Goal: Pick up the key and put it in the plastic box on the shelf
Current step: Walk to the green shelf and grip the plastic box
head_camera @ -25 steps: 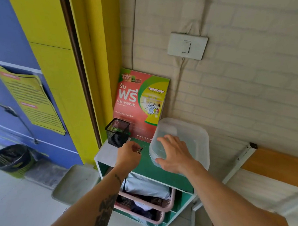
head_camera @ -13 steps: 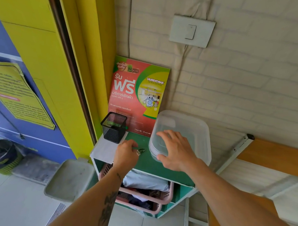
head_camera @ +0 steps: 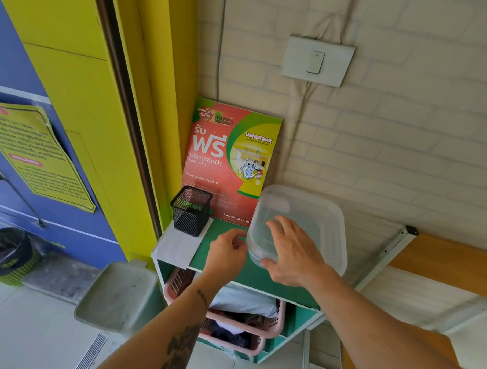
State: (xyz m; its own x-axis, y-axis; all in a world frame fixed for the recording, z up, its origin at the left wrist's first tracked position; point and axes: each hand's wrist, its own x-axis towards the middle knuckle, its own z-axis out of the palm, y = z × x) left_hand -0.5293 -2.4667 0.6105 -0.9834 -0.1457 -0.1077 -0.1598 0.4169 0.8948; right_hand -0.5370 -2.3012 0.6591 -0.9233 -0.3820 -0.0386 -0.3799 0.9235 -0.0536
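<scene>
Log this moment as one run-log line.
left hand: closed, key hidden | right hand: on plastic box lid | box: shut, on shelf

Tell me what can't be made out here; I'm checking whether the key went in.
Head view, the only one:
- Key: not visible; the left hand's curled fingers would hide it.
- Plastic box: cloudy walls and the right hand on it hide any contents.
- Pink basket: the shelf top covers most of it.

On the shelf (head_camera: 260, 277) your open lane is the green strip between the mesh pen holder (head_camera: 191, 210) and the plastic box (head_camera: 319, 215). The leaning poster (head_camera: 232, 161) blocks the back, and the right hand (head_camera: 292, 253) covers the box's near corner.
</scene>
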